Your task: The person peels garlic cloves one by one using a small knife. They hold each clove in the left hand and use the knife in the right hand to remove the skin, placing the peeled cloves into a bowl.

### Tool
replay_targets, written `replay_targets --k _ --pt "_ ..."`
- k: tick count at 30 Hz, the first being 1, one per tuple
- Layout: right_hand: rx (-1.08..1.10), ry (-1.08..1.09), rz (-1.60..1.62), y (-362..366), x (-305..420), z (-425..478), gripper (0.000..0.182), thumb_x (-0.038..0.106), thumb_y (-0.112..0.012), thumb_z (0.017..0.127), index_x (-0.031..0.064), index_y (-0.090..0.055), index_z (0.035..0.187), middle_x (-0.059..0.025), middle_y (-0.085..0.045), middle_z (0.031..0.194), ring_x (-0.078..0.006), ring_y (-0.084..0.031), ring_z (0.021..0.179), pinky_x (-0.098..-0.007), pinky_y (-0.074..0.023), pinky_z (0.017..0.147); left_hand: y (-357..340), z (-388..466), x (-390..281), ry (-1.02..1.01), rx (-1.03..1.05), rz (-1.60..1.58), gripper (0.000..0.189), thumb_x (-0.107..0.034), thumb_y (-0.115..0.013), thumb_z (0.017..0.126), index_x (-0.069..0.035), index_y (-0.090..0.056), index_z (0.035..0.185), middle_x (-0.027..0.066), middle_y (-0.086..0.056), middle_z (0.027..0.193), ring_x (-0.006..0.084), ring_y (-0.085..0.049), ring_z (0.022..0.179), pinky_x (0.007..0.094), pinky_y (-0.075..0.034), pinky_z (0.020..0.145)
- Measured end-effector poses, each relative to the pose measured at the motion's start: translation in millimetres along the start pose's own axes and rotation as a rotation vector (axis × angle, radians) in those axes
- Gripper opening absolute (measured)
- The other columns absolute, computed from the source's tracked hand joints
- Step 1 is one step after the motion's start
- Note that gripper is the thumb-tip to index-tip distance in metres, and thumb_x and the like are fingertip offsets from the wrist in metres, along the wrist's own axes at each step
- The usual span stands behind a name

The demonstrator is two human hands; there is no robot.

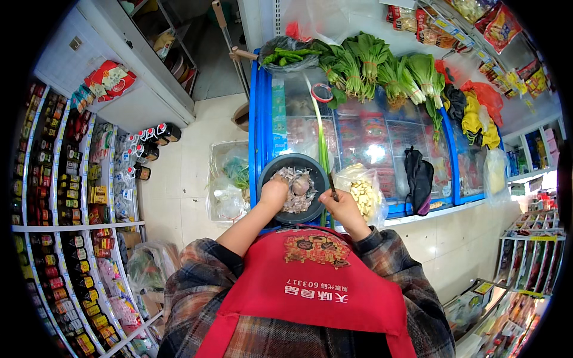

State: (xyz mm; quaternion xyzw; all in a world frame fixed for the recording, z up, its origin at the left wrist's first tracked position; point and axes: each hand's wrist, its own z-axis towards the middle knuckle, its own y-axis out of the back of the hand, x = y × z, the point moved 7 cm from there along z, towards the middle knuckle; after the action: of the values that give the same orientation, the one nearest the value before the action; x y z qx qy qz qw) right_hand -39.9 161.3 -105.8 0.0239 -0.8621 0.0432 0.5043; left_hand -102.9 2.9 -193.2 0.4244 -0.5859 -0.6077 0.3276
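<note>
A round dark grey basin (265, 176) stands at the near left corner of the blue-framed chest freezer. Papery garlic skins (295, 205) fill its bottom, and a garlic bulb (301, 185) lies among them. My left hand (274, 193) reaches over the basin's left side into the skins; its fingertips are hidden, so what they hold cannot be made out. At the right rim my right hand (345, 209) grips a small dark knife (332, 185), its length pointing away from me. Beside that hand sits a clear plastic bag (380, 201) of peeled garlic cloves (361, 194).
A long scallion (320, 134) crosses the freezer's glass top (358, 165). Bundled leafy greens (369, 58) and a bag of green peppers (288, 56) line the far edge. Black sleeves or gloves (418, 179) lie right. A clear tub (215, 179) stands left; shelves (62, 230) hold jars.
</note>
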Motion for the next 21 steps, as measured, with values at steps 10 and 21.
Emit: replay_targets --k 10,21 --pt "-0.037 0.091 -0.134 3.7 1.7 -7.7 0.015 0.017 -0.057 0.083 0.0029 -0.057 0.078 0.0053 -0.047 0.059 -0.0029 -0.041 0.054 -0.0205 -0.0331 0.048 27.6 1.5 8.2 0.091 -0.037 -0.391 0.011 -0.005 -0.053 0.072 -0.004 -0.061 0.080 0.0161 -0.059 0.081 0.0309 -0.060 0.074 0.0378 -0.048 0.064" --pt "0.013 0.131 -0.228 -5.6 2.6 -3.3 0.014 0.016 -0.056 0.085 0.0031 -0.058 0.081 0.0051 -0.047 0.061 -0.0035 -0.041 0.056 -0.0203 -0.0344 0.051 -7.7 -4.4 9.5 0.044 0.053 -0.182 0.012 -0.010 -0.055 0.071 -0.007 -0.062 0.080 0.0158 -0.058 0.081 0.0299 -0.060 0.075 0.0399 -0.049 0.066"
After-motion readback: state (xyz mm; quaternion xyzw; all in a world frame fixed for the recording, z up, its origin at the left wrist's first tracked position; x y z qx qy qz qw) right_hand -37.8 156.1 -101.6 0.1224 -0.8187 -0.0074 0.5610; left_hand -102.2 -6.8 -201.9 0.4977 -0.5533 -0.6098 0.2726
